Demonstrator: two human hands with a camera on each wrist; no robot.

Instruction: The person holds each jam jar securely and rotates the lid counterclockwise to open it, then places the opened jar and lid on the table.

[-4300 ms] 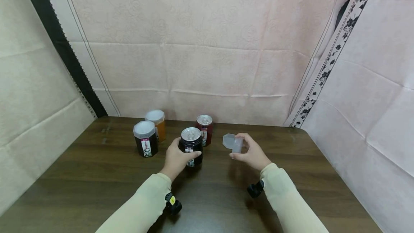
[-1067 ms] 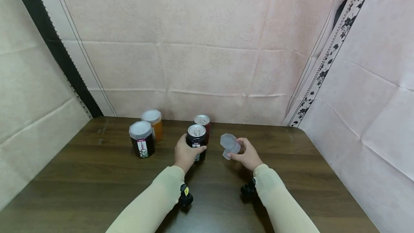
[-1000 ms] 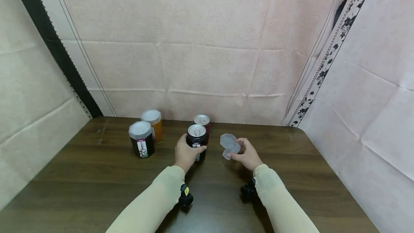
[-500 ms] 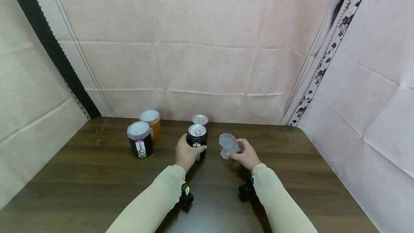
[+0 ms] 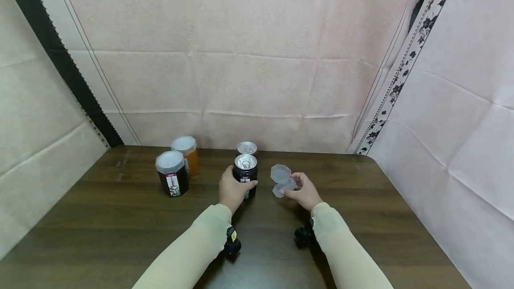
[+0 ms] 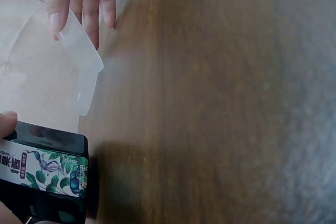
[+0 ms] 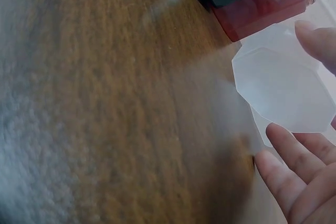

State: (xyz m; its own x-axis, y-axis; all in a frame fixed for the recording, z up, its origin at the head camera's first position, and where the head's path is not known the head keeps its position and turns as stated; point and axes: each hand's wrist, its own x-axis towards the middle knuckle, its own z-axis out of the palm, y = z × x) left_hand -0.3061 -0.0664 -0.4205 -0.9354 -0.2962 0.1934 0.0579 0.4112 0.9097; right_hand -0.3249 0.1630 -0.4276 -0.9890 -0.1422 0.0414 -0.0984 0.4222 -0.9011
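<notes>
My left hand (image 5: 232, 191) grips a dark can-style jar (image 5: 246, 174) with a silver pull-tab top, standing on the table. Its printed label (image 6: 52, 171), with leaves on it, shows in the left wrist view. Right behind it stands a red jar (image 5: 246, 147) with a similar top, mostly hidden in the head view; its clear red body (image 7: 262, 9) appears in the right wrist view. To the right, my right hand (image 5: 306, 194) pinches two translucent eight-sided plastic lids (image 5: 280, 173) between thumb and fingers. They overlap and are spread apart, one broad face (image 7: 283, 90) showing.
On the left stand a dark jar (image 5: 173, 183) and an amber jar (image 5: 192, 163), both wearing translucent white lids. The brown wooden table (image 5: 120, 235) ends at pale cloth hangings (image 5: 249, 79) behind and on both sides.
Since the oldest frame, my left hand has shifted the dark jar rightward, in front of the red one. The lids in my right hand have turned to show their faces. Lately there is little movement.
</notes>
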